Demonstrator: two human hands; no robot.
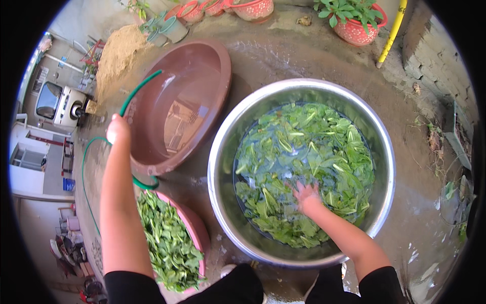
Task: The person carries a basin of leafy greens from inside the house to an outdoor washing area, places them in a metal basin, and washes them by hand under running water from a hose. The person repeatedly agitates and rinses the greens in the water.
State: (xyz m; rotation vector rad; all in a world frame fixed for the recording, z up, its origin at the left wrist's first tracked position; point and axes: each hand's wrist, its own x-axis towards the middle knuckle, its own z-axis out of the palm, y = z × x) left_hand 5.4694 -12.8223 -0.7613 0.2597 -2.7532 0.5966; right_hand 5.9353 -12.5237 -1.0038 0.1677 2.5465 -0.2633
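My right hand (306, 193) is partly under water among leafy greens (281, 144) in a large stainless-steel basin (224, 152). Its fingers look spread, and nothing shows in their grasp. At the left, my left hand (118, 131) is closed around a green hose (137, 89) near its end. The hose tip reaches over the rim of a wide brown plastic tub (214, 72), which holds some water with reflections on it. Below that tub, a pink basin (197, 228) is heaped with more leafy greens (171, 235), partly covered by my left forearm.
Red flowerpots (254, 9) line the back, with a potted plant (357, 26) and a yellow pole (393, 34) at the right. A sand pile (121, 53) lies at the upper left, before a parked vehicle (62, 104). A block wall (436, 53) borders the wet ground (281, 57).
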